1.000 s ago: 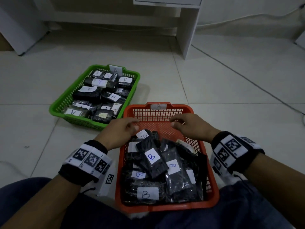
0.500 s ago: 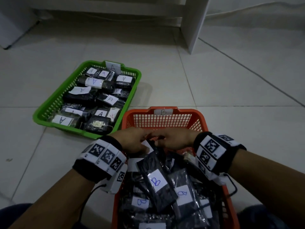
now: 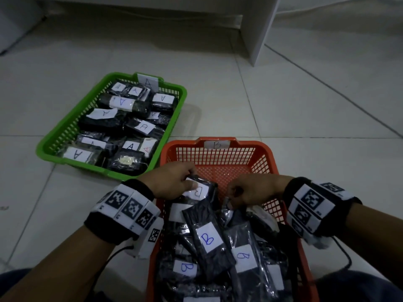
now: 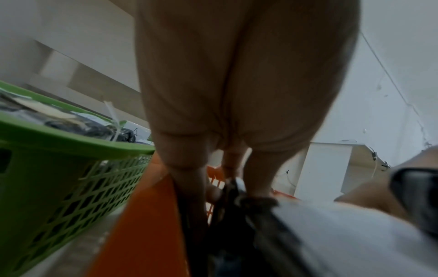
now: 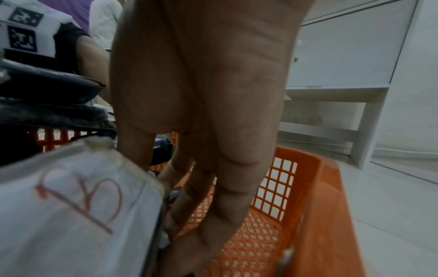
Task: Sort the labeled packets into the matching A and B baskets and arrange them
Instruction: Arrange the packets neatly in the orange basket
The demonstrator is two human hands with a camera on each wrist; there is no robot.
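Observation:
An orange basket (image 3: 219, 156) tagged B holds a loose heap of black packets with white B labels (image 3: 208, 237). My left hand (image 3: 191, 178) pinches the far end of one B packet (image 3: 201, 190) at the heap's far left; in the left wrist view the fingers (image 4: 189, 178) curl round its dark edge. My right hand (image 3: 233, 196) grips the top of another black packet (image 3: 227, 211) at the heap's far right; its label is hidden. The green basket (image 3: 65, 131) tagged A lies to the far left, filled with A packets (image 3: 142, 127).
Both baskets sit on a pale tiled floor (image 3: 305, 118) and touch at one corner. The orange basket's far third (image 3: 220, 173) shows bare mesh. A white furniture leg (image 3: 259, 29) stands at the back right. My legs are under the orange basket's near end.
Both hands dropped from above the heap's far edge onto the packets, met in the middle, then parted. The left now holds a B packet, the right another packet.

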